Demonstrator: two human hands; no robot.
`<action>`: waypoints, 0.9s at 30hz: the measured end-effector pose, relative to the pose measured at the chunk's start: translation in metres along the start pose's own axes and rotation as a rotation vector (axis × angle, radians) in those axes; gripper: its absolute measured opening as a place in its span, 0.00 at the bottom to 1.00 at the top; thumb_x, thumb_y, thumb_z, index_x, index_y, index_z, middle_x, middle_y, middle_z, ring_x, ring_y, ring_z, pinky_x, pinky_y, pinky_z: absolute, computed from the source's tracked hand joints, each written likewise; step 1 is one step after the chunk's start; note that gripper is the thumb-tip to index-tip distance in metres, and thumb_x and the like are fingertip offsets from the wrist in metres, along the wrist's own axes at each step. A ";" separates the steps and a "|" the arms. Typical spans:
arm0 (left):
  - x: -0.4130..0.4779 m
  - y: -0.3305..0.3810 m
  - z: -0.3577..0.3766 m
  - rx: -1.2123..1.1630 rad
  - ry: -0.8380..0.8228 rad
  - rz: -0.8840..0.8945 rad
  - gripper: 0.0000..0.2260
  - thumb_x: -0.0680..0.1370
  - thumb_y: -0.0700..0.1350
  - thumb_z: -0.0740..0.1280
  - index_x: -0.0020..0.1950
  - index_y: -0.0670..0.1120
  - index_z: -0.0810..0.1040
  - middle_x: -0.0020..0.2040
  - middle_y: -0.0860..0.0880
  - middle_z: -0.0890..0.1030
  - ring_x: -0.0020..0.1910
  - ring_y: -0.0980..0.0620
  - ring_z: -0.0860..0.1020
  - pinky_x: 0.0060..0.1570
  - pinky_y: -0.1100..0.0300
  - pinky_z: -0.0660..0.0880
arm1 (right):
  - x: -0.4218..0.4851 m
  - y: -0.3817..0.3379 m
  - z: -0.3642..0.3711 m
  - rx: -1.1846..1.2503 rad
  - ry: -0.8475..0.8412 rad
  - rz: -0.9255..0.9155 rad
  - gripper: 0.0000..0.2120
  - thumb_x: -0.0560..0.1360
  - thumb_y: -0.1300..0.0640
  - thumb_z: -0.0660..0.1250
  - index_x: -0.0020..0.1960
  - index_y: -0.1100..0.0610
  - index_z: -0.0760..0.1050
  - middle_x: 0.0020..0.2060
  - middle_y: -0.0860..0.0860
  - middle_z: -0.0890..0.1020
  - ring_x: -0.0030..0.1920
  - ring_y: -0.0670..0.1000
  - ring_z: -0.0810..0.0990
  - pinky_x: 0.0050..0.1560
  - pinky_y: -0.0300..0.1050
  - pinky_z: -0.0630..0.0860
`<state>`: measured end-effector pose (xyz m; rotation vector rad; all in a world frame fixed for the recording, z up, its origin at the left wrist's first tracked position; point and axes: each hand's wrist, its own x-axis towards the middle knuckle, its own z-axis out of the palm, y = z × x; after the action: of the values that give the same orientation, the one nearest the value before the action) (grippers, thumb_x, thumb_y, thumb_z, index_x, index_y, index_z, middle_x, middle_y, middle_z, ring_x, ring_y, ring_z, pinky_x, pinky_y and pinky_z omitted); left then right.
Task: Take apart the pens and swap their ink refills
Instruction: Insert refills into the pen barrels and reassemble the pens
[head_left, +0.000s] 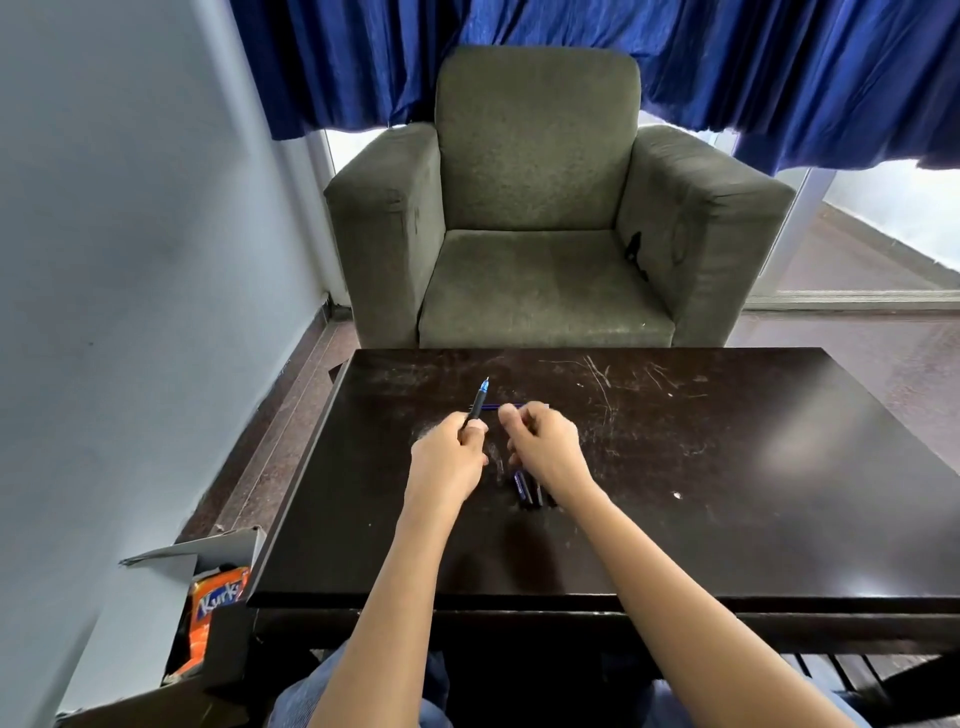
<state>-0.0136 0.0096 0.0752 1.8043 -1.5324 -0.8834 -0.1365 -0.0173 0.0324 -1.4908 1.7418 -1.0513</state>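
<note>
Forearms come in from the bottom edge over knees in blue jeans (306, 696); both reach up onto the table (727, 519).

L→R as I see it on the head feed:

- Far L: pale wall (104, 260). On the floor by the table's near-L corner, an open cardboard box (223, 545) w/ an orange snack pack (215, 603) sticking out of it.
- Table: dark, glossy, scratched top.
- Left hand (449, 460): above the table top, L of centre. Fingers curled round the lower part of a black pen (478, 402), firm grip. Pen is tilted, blue tip end pointing up and away from me, clear of the surface.
- Thin blue refill (501, 407): runs roughly horizontal between the pen and the thumb of the other hand, approx. level w/ the fingertips. Can't tell if it lies on the table or is held up.
- Right hand (545, 444): just beside the L one, not touching it. Fingers curled, thumb up by the refill's R end. Can't tell whether it pinches the refill or holds nothing; palm side is hidden from this view.
- Under the R wrist: dark blue pen pieces (522, 486) lying on the table side by side, long axes pointing toward me. Partly covered by the hand, so no exact count.
- Beyond the table's far edge, centre: grey-green armchair (535, 208) facing me.
- Top, spreading R: blue curtain (727, 62) w/ bright glass below it.
</note>
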 end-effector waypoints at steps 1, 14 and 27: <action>0.000 0.000 -0.001 0.030 -0.001 0.016 0.15 0.83 0.50 0.55 0.64 0.48 0.76 0.51 0.47 0.82 0.34 0.61 0.73 0.34 0.68 0.69 | 0.001 -0.005 -0.004 0.086 -0.031 0.004 0.22 0.77 0.40 0.59 0.36 0.57 0.72 0.30 0.52 0.80 0.31 0.51 0.79 0.41 0.51 0.79; -0.006 0.009 0.002 0.145 -0.095 0.182 0.15 0.83 0.50 0.54 0.50 0.46 0.79 0.38 0.51 0.76 0.35 0.55 0.72 0.35 0.62 0.66 | 0.002 -0.022 -0.019 0.213 -0.148 0.047 0.17 0.73 0.44 0.60 0.35 0.57 0.67 0.30 0.53 0.70 0.32 0.51 0.66 0.35 0.48 0.66; -0.012 0.018 -0.003 -0.454 -0.419 -0.076 0.17 0.83 0.51 0.53 0.38 0.47 0.72 0.23 0.56 0.63 0.20 0.60 0.58 0.19 0.68 0.55 | -0.004 -0.022 -0.021 0.379 -0.141 -0.094 0.16 0.74 0.53 0.53 0.30 0.59 0.65 0.20 0.50 0.73 0.29 0.50 0.69 0.35 0.48 0.66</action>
<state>-0.0230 0.0189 0.0924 1.4099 -1.3559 -1.5806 -0.1424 -0.0108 0.0612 -1.3762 1.2992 -1.2143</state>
